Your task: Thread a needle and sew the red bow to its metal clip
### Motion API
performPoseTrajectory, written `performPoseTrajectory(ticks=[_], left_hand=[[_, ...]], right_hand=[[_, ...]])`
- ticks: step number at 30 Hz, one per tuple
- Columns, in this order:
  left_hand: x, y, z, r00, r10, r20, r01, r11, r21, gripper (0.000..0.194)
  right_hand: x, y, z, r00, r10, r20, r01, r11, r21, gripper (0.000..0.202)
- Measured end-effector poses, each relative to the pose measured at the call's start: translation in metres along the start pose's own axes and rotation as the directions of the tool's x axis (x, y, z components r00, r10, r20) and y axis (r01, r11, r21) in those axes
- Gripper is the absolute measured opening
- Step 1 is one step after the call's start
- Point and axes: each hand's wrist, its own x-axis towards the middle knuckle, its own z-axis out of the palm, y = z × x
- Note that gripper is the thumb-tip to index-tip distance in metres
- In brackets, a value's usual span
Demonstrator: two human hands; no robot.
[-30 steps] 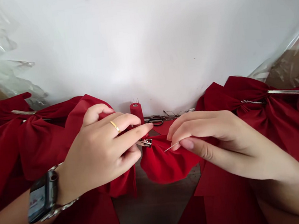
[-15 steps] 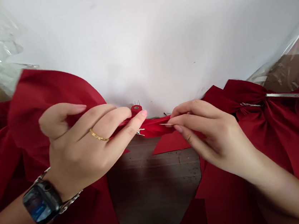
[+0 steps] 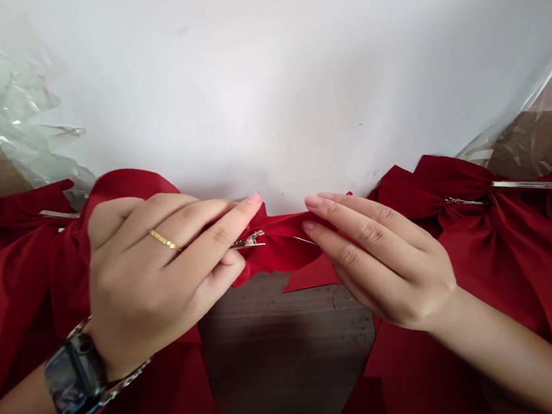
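The red cloth [image 3: 288, 249] spans the space between the two hands, above the dark table [image 3: 292, 345]. The left hand [image 3: 152, 284] is closed over its gathered part, fingers bent but for the outstretched index, with the jaws of a metal clip [image 3: 250, 240] poking out beneath that finger. The right hand [image 3: 386, 257] is narrow, fingertips together; its thumb is hidden, but it seems to pinch the needle [image 3: 304, 239], whose bare end slants toward the left hand, in front of the cloth.

Good work here calls for a firm left hold close to the clip, so the folds cannot spread, and a light, even pull that leaves the cloth taut but not stretched. The needle is best steered from near its tip, passing clear of the clip's metal and the left fingertips, with any thread free of the clip's jaws.
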Motion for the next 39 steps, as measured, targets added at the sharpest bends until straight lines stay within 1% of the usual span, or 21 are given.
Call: performPoseTrajectory(ticks=[2,5,8,10,12,14,16,18,19,21,24,26,27,28,30,31,33,36,37,38,39], left_hand=[[0.001,0.001,0.000,0.999,-0.019,0.027,0.021,0.997,-0.072,0.041],[0.001,0.003,0.001,0.991,-0.069,0.118,0.091,0.977,-0.194,0.038],[0.001,-0.001,0.002,0.975,-0.080,0.209,0.144,0.939,-0.313,0.032],[0.001,-0.005,0.005,0.968,-0.037,0.247,0.134,0.911,-0.389,0.031],[0.002,-0.009,0.007,0.963,0.029,0.267,0.102,0.880,-0.464,0.032],[0.002,-0.010,0.010,0.962,0.071,0.265,0.087,0.837,-0.540,0.033],[0.002,-0.010,0.011,0.956,0.084,0.282,0.109,0.789,-0.604,0.033],[0.002,-0.008,0.012,0.937,0.103,0.333,0.155,0.732,-0.663,0.033],[0.002,-0.008,0.012,0.920,0.129,0.370,0.183,0.695,-0.696,0.034],[0.004,-0.007,0.011,0.871,0.215,0.441,0.240,0.598,-0.765,0.036],[0.007,-0.009,0.012,0.775,0.376,0.508,0.329,0.446,-0.832,0.036],[0.009,-0.012,0.014,0.708,0.442,0.551,0.412,0.375,-0.830,0.031],[0.010,-0.013,0.016,0.683,0.448,0.577,0.462,0.346,-0.817,0.033],[0.010,-0.013,0.017,0.665,0.440,0.603,0.515,0.315,-0.797,0.039],[0.009,-0.011,0.019,0.642,0.397,0.656,0.610,0.253,-0.751,0.057],[0.008,-0.009,0.020,0.635,0.372,0.677,0.648,0.221,-0.729,0.061],[0.006,-0.002,0.021,0.616,0.331,0.715,0.710,0.160,-0.686,0.061],[0.003,0.008,0.021,0.543,0.312,0.780,0.808,0.060,-0.587,0.062],[0.003,0.011,0.021,0.520,0.325,0.790,0.829,0.032,-0.558,0.060],[0.003,0.012,0.021,0.507,0.342,0.791,0.838,0.019,-0.545,0.055],[0.004,0.013,0.022,0.506,0.355,0.786,0.835,0.027,-0.549,0.048]], right_hand=[[0.000,0.000,0.001,1.000,0.004,-0.006,-0.003,0.999,0.036,0.027],[0.000,0.002,0.000,0.999,0.047,-0.009,-0.046,0.991,0.125,0.023],[0.003,0.007,-0.006,0.997,0.064,0.050,-0.075,0.959,0.274,0.016],[0.005,0.011,-0.011,0.988,0.057,0.141,-0.111,0.905,0.412,0.017],[0.007,0.015,-0.014,0.969,0.066,0.238,-0.187,0.827,0.530,0.020],[0.007,0.015,-0.014,0.948,0.113,0.297,-0.275,0.762,0.586,0.022],[0.008,0.014,-0.012,0.935,0.171,0.310,-0.331,0.734,0.593,0.022],[0.007,0.011,-0.009,0.935,0.203,0.292,-0.342,0.740,0.580,0.022],[0.007,0.010,-0.008,0.938,0.205,0.280,-0.334,0.751,0.570,0.022],[0.006,0.008,-0.005,0.948,0.201,0.249,-0.308,0.780,0.545,0.023],[0.003,0.005,0.002,0.962,0.183,0.201,-0.260,0.830,0.493,0.021],[0.001,0.005,0.007,0.971,0.163,0.176,-0.227,0.861,0.455,0.020],[0.000,0.005,0.009,0.974,0.156,0.162,-0.213,0.873,0.439,0.019],[0.000,0.006,0.011,0.978,0.154,0.144,-0.202,0.881,0.427,0.019],[0.000,0.008,0.013,0.981,0.158,0.112,-0.190,0.888,0.418,0.018],[0.000,0.009,0.014,0.982,0.166,0.096,-0.190,0.890,0.414,0.017],[0.001,0.009,0.014,0.981,0.187,0.060,-0.195,0.894,0.403,0.016],[0.003,0.005,0.010,0.976,0.218,0.012,-0.205,0.893,0.400,0.015],[0.005,0.003,0.009,0.974,0.226,0.017,-0.212,0.882,0.421,0.016],[0.006,0.001,0.007,0.972,0.231,0.044,-0.225,0.859,0.460,0.016],[0.008,0.000,0.005,0.967,0.236,0.091,-0.249,0.823,0.510,0.017]])
